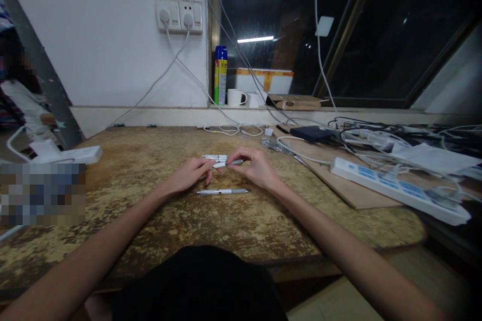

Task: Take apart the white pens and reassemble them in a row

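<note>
pen (228, 163) pinched between left hand (190, 172) and right hand (256, 166) (fingertips), another pen (222, 191) just below

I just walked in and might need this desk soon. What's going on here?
A person sits at a worn table, with the left hand and right hand both gripping one pen, one hand at each end, just above the tabletop. A second pen lies flat on the table, nearer the person. A few more pens lie just beyond the hands. A white power strip and tangled cables sit off to the right.
</note>
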Demonstrator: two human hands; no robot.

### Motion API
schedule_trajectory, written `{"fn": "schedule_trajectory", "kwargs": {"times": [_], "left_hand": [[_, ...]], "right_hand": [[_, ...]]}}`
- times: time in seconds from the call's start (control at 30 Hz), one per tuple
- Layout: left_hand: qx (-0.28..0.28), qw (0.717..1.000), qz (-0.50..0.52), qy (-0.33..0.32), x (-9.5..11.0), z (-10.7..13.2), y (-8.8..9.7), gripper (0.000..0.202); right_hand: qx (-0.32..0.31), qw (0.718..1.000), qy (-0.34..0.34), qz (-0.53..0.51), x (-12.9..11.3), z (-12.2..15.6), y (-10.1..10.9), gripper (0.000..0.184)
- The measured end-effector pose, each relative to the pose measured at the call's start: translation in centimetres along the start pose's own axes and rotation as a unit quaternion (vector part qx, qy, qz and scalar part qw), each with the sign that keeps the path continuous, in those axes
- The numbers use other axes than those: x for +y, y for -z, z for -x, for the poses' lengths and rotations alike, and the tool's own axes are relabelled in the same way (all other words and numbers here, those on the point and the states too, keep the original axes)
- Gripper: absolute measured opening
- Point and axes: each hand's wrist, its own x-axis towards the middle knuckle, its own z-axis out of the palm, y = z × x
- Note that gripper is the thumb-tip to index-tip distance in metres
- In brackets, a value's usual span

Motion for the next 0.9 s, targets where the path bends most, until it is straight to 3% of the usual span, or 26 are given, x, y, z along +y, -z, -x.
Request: {"fn": "schedule_trajectory", "kwargs": {"times": [0.23,0.6,0.9], "left_hand": [[-0.027,0.998,0.058,0.015,-0.6,0.0,-0.3,0.063],[-0.003,0.997,0.069,-0.025,-1.1,-0.3,0.3,0.056],[0.022,0.997,0.035,-0.058,-2.0,-0.1,0.0,0.043]], "right_hand": [[-0.003,0.999,0.035,0.022,0.2,0.1,0.4,0.003],[0.010,0.989,-0.066,-0.134,1.0,-0.3,0.0,0.017],[0.024,0.980,-0.137,-0.143,1.4,-0.2,-0.4,0.025]]}}
